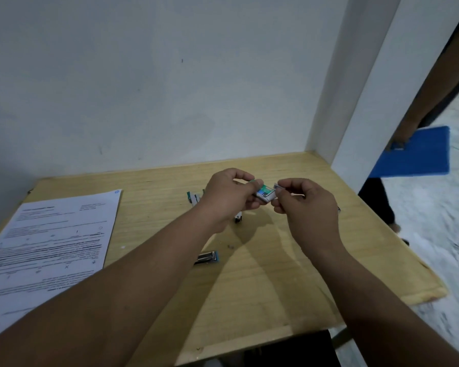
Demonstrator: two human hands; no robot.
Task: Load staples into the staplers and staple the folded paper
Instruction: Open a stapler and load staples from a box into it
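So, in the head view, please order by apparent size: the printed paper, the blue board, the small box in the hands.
1. printed paper, nearest the camera, which may enlarge it
2. blue board
3. small box, held by both hands

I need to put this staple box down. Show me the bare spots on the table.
Bare wood on the table lies right of the blue staple strip, out to the right edge, and between the printed paper and your left forearm. Under both hands it is crowded with stapler parts.

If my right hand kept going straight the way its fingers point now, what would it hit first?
Your right hand points left at the small staple box it already pinches; straight past that, your left hand, probably, though depth is unclear.
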